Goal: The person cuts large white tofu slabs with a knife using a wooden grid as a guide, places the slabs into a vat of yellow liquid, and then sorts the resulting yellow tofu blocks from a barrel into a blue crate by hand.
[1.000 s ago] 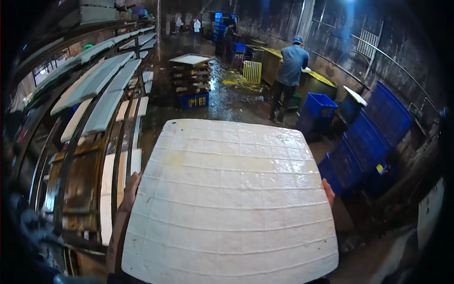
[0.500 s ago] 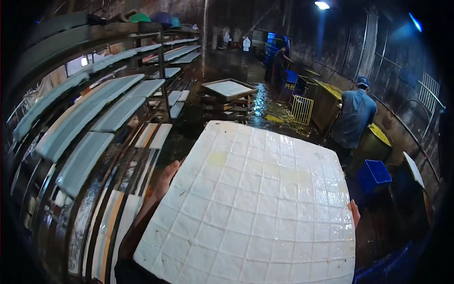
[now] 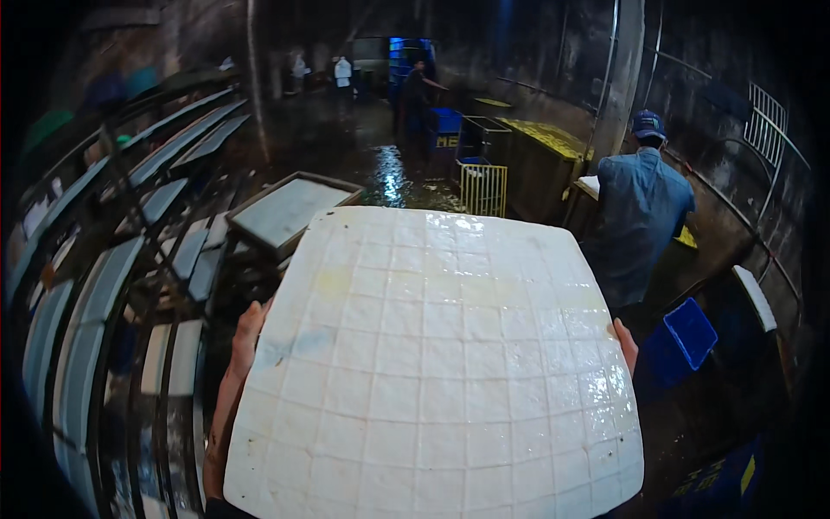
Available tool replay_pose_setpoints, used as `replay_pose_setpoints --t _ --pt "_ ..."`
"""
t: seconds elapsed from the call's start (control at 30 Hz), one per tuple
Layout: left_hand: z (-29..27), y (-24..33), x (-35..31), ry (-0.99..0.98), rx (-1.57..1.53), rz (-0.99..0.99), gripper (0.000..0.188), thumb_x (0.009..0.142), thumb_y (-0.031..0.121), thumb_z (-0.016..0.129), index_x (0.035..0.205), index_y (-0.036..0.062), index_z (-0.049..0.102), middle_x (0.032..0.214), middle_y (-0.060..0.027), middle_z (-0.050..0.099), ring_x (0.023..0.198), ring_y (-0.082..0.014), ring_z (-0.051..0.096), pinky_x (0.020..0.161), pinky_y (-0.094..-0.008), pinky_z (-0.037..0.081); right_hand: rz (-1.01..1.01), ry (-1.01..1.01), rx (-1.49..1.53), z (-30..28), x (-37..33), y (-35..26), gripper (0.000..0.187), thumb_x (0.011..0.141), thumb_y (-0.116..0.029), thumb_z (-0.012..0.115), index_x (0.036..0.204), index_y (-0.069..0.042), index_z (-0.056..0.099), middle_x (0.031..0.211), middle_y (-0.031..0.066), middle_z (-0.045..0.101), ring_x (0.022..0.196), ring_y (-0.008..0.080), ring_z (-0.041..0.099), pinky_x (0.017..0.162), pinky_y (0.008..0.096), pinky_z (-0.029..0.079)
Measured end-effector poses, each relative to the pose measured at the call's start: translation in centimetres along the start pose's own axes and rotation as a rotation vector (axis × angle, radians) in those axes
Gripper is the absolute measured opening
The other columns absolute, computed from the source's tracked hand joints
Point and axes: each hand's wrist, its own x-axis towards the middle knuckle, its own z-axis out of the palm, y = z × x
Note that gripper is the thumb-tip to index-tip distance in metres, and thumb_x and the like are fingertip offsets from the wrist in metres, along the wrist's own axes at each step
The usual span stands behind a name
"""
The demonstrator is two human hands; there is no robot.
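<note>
A wide white slab (image 3: 432,363) with rounded corners, which looks like pressed tofu, fills the space in front of me. Grid lines mark its wet, shiny top into squares, with faint yellowish patches towards the far side. My left hand (image 3: 247,336) grips its left edge, the fingers curled up beside it and the forearm running down to the lower rim. At the right edge my right hand (image 3: 626,346) holds on, with only a little of it showing. The slab hides the rest of both hands and its own underside.
Racks of long grey-white boards (image 3: 104,277) stand at left. A wooden-framed white tray (image 3: 290,212) tops a stack just beyond the slab. At right are a person in a blue shirt (image 3: 644,216), a blue bin (image 3: 692,337) and a yellow crate (image 3: 482,190). Another person (image 3: 413,95) stands farther off, beyond wet floor.
My view has swung right and moved forward, carrying the slab along. The framed tray and the person in blue appear closer, and the racks have shifted left. Both hands keep their hold.
</note>
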Motion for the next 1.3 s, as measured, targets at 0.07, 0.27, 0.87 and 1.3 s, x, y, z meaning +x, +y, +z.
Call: replay_pose_setpoints --t 0.07,0.27,0.87,1.3 --pt "-2.1 -1.6 9.8 -0.017 0.041 0.005 0.083 0.093 0.061 0.035 0.144 -0.0044 0.027 0.145 -0.0148 0.039 0.131 -0.0251 0.039 0.107 -0.0336 0.030 0.092 -0.162 0.092 1.1 9.9 1.9 0.033 0.095 -0.034 0.050 0.074 -0.011 0.059 0.064 0.0005 0.057 0.057 0.0060 0.053 0.053 0.0233 0.042" --pt "-12.3 -4.5 34.5 -0.006 0.066 0.016 0.082 0.093 0.058 0.036 0.142 -0.0068 0.029 0.144 -0.0144 0.039 0.133 -0.0243 0.036 0.110 -0.0336 0.025 0.100 -0.164 0.077 11.1 37.3 6.6 0.030 0.094 -0.033 0.050 0.094 -0.007 0.066 0.078 0.0033 0.064 0.072 0.0096 0.059 0.065 0.0241 0.047" --pt "-29.9 -16.1 115.0 -0.008 0.129 -0.099 0.092 0.086 0.072 0.034 0.142 -0.0014 0.035 0.142 -0.0119 0.043 0.128 -0.0245 0.042 0.107 -0.0356 0.029 -0.078 -0.027 0.007 28.9 109.5 19.5 0.034 0.094 -0.035 0.050 0.091 -0.005 0.066 0.077 0.0044 0.065 0.068 0.0108 0.060 0.063 0.0262 0.047" --pt "-44.7 -25.9 170.3 -0.220 0.116 -0.162 0.091 0.089 0.069 0.034 0.143 -0.0041 0.031 0.143 -0.0147 0.041 0.130 -0.0249 0.040 0.108 -0.0345 0.029 -0.397 0.259 -0.442 38.1 156.4 28.6 0.032 0.094 -0.032 0.051 0.091 -0.004 0.065 0.076 0.0020 0.061 0.064 0.0087 0.054 0.060 0.0254 0.043"
